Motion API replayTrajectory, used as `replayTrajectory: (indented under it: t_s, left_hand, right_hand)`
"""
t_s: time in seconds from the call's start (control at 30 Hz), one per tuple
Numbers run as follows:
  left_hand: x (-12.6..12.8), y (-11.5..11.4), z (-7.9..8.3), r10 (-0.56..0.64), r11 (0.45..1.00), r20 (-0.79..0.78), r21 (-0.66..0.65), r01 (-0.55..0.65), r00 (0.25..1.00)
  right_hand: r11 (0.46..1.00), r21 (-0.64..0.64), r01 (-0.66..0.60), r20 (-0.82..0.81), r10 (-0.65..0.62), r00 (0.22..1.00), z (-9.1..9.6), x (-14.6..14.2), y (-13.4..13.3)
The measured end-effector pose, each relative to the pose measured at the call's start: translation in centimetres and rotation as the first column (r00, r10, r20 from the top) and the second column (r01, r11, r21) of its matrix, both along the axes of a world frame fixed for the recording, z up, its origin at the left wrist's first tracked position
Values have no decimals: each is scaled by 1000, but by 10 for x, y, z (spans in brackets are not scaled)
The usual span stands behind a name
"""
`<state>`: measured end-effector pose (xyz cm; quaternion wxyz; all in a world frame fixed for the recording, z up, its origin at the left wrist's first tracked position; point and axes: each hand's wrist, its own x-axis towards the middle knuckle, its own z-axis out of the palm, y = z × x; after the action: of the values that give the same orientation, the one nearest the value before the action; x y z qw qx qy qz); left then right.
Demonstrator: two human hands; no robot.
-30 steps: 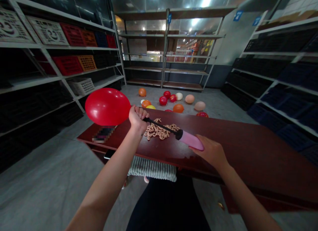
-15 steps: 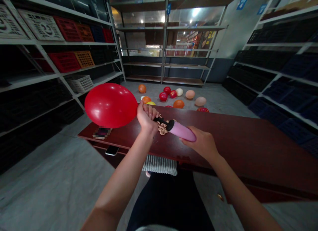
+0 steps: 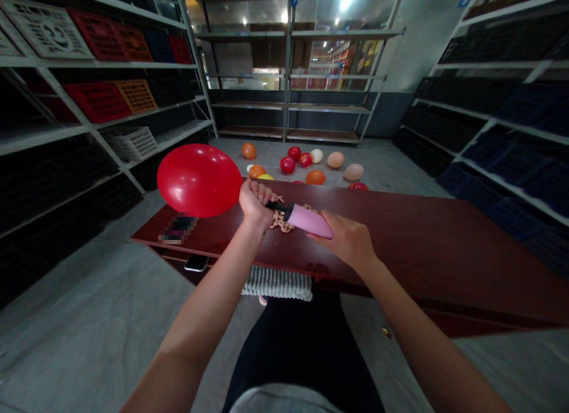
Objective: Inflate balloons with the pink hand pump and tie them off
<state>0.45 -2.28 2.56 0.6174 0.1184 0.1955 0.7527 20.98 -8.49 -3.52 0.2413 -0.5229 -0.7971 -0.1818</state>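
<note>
The left hand (image 3: 254, 202) has its fingers clamped around the neck of the red balloon (image 3: 200, 180), which bulges out to the left of the fist, above the left end of the worktop (image 3: 422, 235). The right hand (image 3: 349, 241) is closed round the pink barrel of the pump (image 3: 309, 220). The pump's long axis runs nearly level from fist to fist, with only a short black stub showing between them. How the neck sits on the nozzle is hidden inside the fist, so I cannot tell. A pile of limp balloons (image 3: 281, 223) lies on the worktop right under the hands. There is open room to the right along the worktop. Blown-up balloons (image 3: 315, 177) sit on the floor (image 3: 80, 318) beyond its far edge.
</note>
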Motion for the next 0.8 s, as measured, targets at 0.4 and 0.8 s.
replayTrajectory:
  t_s: [0.4, 0.8]
  left_hand:
    - [-44, 15, 6, 56, 998, -50, -15, -57, 997]
    - [-38, 2, 9, 152, 985, -8, 77, -151, 988]
  right_hand:
    - [1000, 10, -5, 131, 3, 991, -17, 49, 7]
    - [993, 21, 112, 35, -113, 993, -7, 44, -2]
